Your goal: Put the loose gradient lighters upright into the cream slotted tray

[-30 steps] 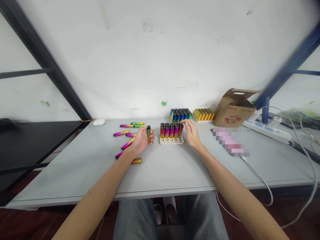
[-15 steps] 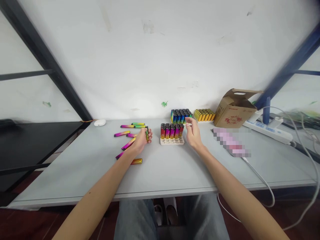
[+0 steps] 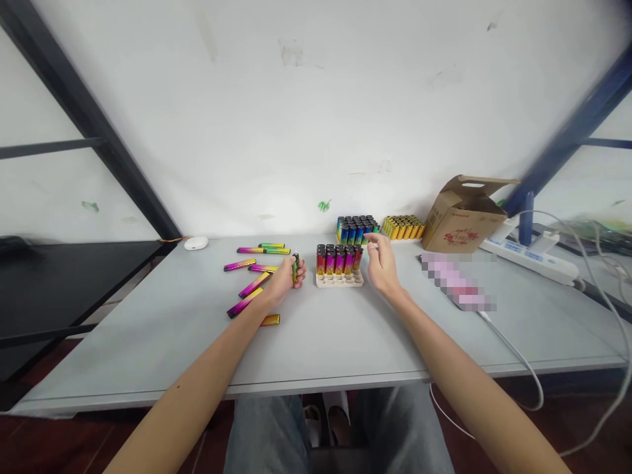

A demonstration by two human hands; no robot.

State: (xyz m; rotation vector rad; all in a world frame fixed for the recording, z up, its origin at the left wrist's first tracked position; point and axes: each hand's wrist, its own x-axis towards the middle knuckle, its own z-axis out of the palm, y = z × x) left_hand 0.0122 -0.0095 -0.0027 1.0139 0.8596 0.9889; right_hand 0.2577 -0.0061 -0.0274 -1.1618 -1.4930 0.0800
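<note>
My left hand [image 3: 285, 278] is closed round a green lighter [image 3: 295, 270], held roughly upright with its dark top above the fingers. To its right stands a white tray [image 3: 340, 281] with round holes, its back rows filled with upright red and purple-orange lighters [image 3: 338, 259]; holes at the front show bare. My right hand [image 3: 381, 263] hovers by the tray's right side, fingers apart and holding nothing. Several purple-yellow lighters [image 3: 253, 285] and green-yellow lighters [image 3: 277, 251] lie scattered to the left of my left hand. My forearm partly covers an orange-gold lighter [image 3: 270, 320].
Behind the tray stand blue lighters [image 3: 353, 230] and a block of yellow lighters [image 3: 403, 227]. On the right are an open cardboard box [image 3: 461, 224], a power strip [image 3: 533, 260] and a blurred pink phone-like object [image 3: 457, 283] with a cable. A white earbud case [image 3: 196, 243] sits far left.
My left hand has moved slightly right, towards the tray, with the green lighter turned more upright in it. My right hand has hardly moved.
</note>
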